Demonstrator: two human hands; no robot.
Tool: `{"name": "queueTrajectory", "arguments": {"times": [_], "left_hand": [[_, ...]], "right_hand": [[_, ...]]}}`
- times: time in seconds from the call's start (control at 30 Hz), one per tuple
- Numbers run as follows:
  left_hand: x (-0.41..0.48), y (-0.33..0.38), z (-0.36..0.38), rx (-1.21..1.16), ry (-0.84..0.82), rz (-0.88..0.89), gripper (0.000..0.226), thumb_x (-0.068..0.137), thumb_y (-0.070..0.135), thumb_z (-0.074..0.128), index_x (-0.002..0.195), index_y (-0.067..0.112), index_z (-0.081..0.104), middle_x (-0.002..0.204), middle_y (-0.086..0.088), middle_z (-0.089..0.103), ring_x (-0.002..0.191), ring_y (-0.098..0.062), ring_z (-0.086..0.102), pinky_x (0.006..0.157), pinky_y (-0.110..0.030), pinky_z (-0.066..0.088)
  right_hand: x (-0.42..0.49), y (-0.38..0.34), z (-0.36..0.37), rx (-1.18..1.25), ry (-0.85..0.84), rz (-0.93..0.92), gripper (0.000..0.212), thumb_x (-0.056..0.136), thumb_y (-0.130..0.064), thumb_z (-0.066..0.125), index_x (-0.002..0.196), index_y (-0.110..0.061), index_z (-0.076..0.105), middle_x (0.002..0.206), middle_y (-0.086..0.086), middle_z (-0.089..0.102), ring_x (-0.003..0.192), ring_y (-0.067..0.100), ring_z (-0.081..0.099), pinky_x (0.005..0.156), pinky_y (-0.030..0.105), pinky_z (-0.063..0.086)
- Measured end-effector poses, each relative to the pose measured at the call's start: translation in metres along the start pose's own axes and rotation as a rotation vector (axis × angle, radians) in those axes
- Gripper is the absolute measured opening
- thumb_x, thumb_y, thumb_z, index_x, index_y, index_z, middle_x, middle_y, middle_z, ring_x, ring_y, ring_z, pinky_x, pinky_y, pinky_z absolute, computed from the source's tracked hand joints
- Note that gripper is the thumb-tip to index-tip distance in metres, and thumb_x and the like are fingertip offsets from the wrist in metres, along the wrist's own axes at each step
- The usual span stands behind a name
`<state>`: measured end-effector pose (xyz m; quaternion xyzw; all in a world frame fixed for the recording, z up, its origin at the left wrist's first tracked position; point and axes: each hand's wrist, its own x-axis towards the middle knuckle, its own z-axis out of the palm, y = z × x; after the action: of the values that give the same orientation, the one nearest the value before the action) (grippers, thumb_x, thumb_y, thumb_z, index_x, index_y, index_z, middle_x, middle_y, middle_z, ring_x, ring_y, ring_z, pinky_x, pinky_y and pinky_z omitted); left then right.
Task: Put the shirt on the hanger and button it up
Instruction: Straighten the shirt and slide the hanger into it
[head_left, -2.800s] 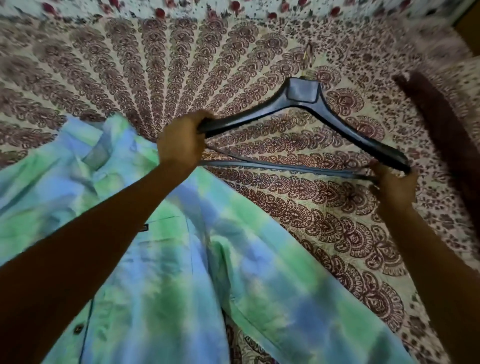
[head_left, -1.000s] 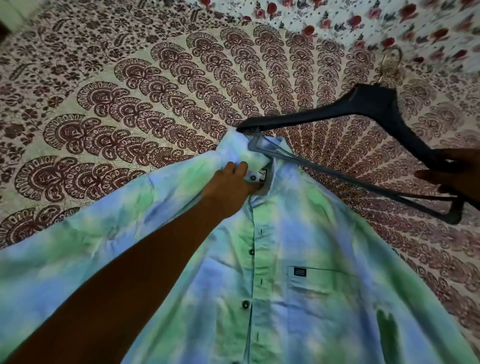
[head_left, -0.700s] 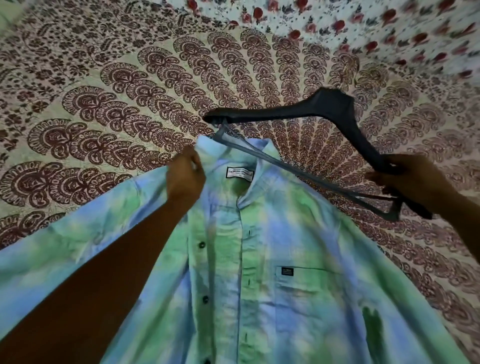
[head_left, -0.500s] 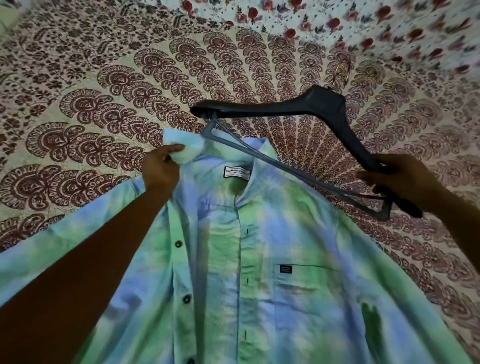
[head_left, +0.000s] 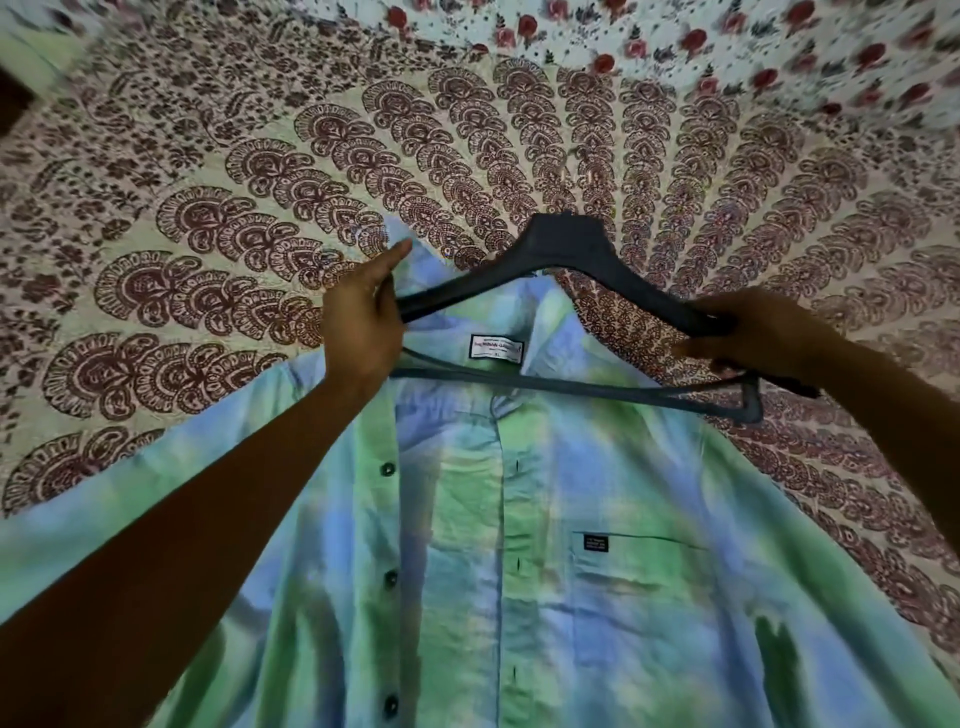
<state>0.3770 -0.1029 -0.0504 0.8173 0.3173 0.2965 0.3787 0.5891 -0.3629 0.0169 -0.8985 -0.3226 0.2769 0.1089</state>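
The shirt (head_left: 571, 597), tie-dyed green and blue, lies front up on the bed, its placket unbuttoned and the white neck label (head_left: 496, 347) showing inside the open collar (head_left: 395, 239). Dark buttons (head_left: 387, 470) run down the edge nearer your left arm, and a chest pocket (head_left: 639, 561) sits on the other side. You hold the dark hanger (head_left: 566, 249) just over the collar, its lower bar crossing below the label. Your left hand (head_left: 363, 322) grips the hanger's left end with the forefinger stretched out toward the collar tip; whether it touches is unclear. Your right hand (head_left: 748, 332) curls round the hanger's right arm. A maroon-printed bedspread (head_left: 260, 234) lies beneath, with a rose-patterned cloth (head_left: 727, 41) beyond.
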Motion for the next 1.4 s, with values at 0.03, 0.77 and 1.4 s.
{"name": "queueTrajectory", "arguments": {"times": [0.03, 0.77, 1.4], "left_hand": [[-0.002, 0.002, 0.000, -0.001, -0.001, 0.014, 0.040, 0.092, -0.006, 0.038, 0.124, 0.008, 0.057, 0.129, -0.010, 0.057, 0.115, -0.010, 0.050, 0.095, -0.003, 0.031], [-0.057, 0.016, 0.062, 0.457, -0.581, 0.749, 0.056, 0.085, 0.048, 0.040, 0.129, 0.015, 0.054, 0.135, -0.019, 0.051, 0.128, -0.036, 0.044, 0.105, -0.049, 0.032], [-0.036, 0.042, 0.056, 0.085, -0.399, 0.536, 0.048, 0.089, 0.033, 0.038, 0.130, 0.012, 0.052, 0.108, -0.010, 0.070, 0.087, -0.032, 0.067, 0.060, -0.032, 0.050]], "right_hand": [[0.008, -0.004, 0.002, -0.006, -0.013, -0.032, 0.041, 0.078, -0.024, 0.072, 0.117, -0.013, 0.063, 0.076, 0.004, 0.067, 0.046, 0.000, 0.058, 0.058, 0.021, 0.043], [0.053, -0.069, 0.013, 0.000, -0.262, -0.060, 0.042, 0.074, -0.037, 0.073, 0.107, -0.012, 0.069, 0.090, 0.017, 0.071, 0.074, 0.030, 0.067, 0.077, 0.037, 0.056], [-0.005, -0.091, 0.190, 0.072, 0.419, 0.113, 0.023, 0.084, -0.031, 0.057, 0.102, -0.018, 0.066, 0.103, 0.011, 0.064, 0.097, 0.032, 0.061, 0.073, 0.033, 0.045]]}}
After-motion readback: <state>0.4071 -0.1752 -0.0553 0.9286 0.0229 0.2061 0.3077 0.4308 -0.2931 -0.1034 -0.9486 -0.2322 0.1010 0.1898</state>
